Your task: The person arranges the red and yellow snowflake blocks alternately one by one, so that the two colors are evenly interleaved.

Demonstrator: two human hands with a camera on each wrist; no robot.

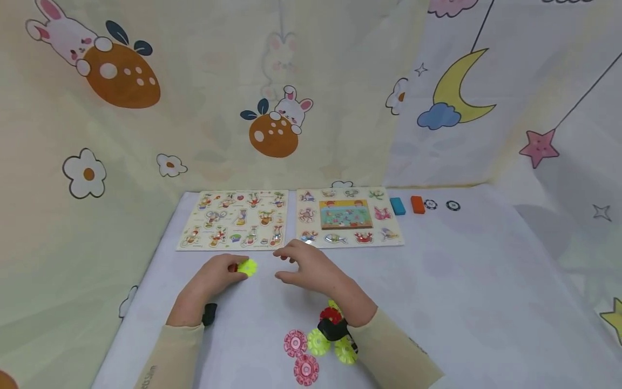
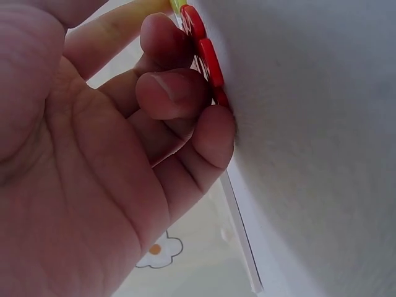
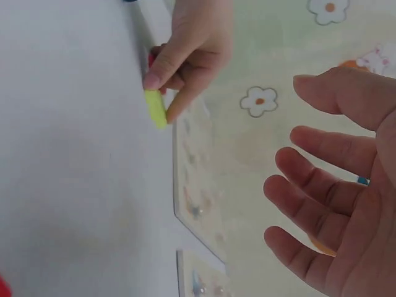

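Note:
My left hand point(image 1: 214, 276) pinches a yellow-green flower-shaped disc point(image 1: 248, 267) between thumb and forefinger, low over the white table. A red scalloped disc point(image 2: 211, 62) is against its curled fingers; in the head view only a sliver of red shows, the rest hidden by the hand. To the right of it, my right hand point(image 1: 313, 268) hovers above the table with thumb and fingers spread and loosely bent. Nothing lies in its grasp, as the right wrist view confirms, and its fingertips point toward the left hand, apart from the yellow-green disc.
Two picture puzzle boards, one left point(image 1: 233, 220) and one right point(image 1: 311, 220), lie at the back. Beside them are a blue block point(image 1: 397, 206), an orange block point(image 1: 417, 205) and two chips point(image 1: 453, 205). Several flower discs, pink point(image 1: 306, 370) and yellow-green point(image 1: 318, 342), lie near my right forearm.

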